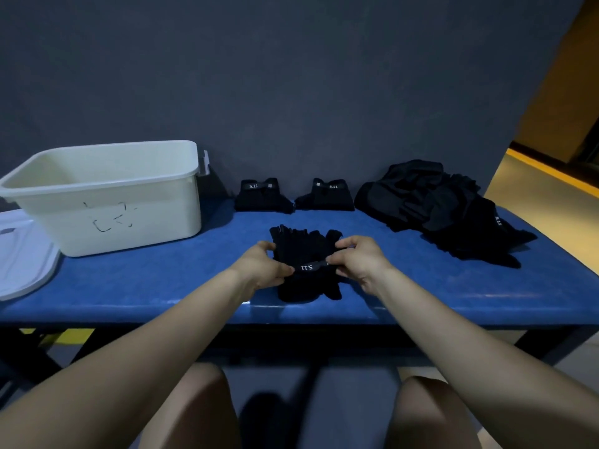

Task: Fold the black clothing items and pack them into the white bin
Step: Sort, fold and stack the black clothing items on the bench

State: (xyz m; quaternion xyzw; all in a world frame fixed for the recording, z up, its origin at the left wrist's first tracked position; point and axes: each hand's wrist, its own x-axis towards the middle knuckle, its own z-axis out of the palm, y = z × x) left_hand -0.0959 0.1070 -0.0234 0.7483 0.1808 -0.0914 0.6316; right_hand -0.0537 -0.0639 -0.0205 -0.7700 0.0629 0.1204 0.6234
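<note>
A black garment (304, 247) with a "5.11" waistband label lies in the middle of the blue table (162, 280). My left hand (265, 264) pinches the left end of its waistband. My right hand (359, 259) pinches the right end. Two folded black items (262, 196) (325, 196) stand side by side at the back against the wall. A heap of unfolded black clothing (434, 205) lies at the back right. The white bin (107, 192) stands at the left, and no clothing shows inside it.
A white lid (22, 257) lies flat at the far left, beside the bin. A dark grey wall rises right behind the table. My knees show below the table's front edge.
</note>
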